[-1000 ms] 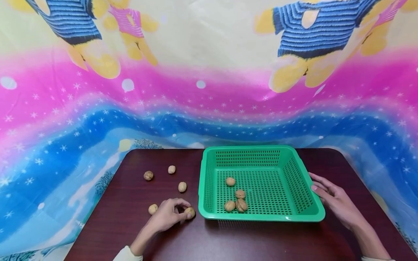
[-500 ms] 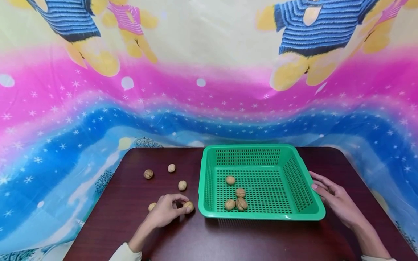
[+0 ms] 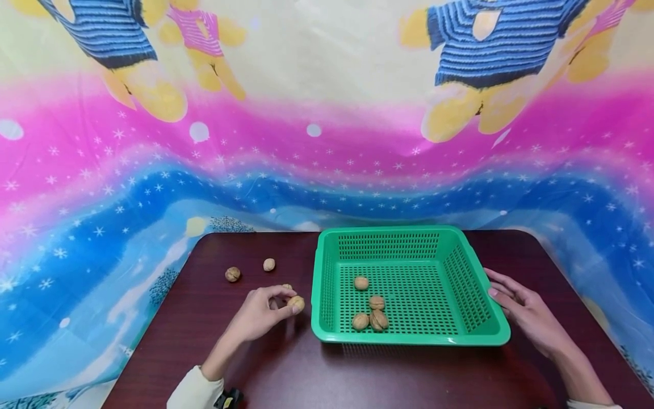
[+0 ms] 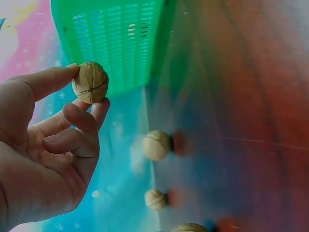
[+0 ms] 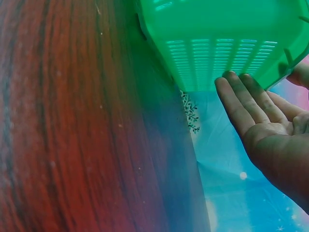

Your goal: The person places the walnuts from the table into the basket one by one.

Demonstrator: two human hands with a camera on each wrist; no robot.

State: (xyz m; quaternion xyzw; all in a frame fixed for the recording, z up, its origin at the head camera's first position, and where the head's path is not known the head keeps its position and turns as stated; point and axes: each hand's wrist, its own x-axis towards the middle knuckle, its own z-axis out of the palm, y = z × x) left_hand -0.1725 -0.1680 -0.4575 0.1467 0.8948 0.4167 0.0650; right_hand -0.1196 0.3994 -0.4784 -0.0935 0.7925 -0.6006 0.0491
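My left hand (image 3: 258, 312) pinches a tan walnut (image 3: 296, 304) between thumb and fingertips, left of the green plastic basket (image 3: 409, 341). In the left wrist view, the held walnut (image 4: 91, 82) is apart from the tabletop, and the other fingers are loosely bent. My right hand (image 3: 528, 312) touches the basket's right side. The right wrist view shows its straight fingers (image 5: 248, 99) against the perforated outer wall, with the thumb by the rim. Several walnuts (image 3: 376, 303) lie inside the basket, towards its left.
On the dark wooden table (image 3: 327, 378), a brown walnut (image 3: 233, 274) and a paler walnut (image 3: 269, 264) lie at the back left. Another walnut (image 3: 287, 286) is mostly hidden behind my left fingers. A printed cloth (image 3: 306, 170) hangs behind the table.
My left hand has raised the walnut from the tabletop and moved it slightly away from me. A walnut near my left wrist is now hidden. The right hand and basket have stayed put.
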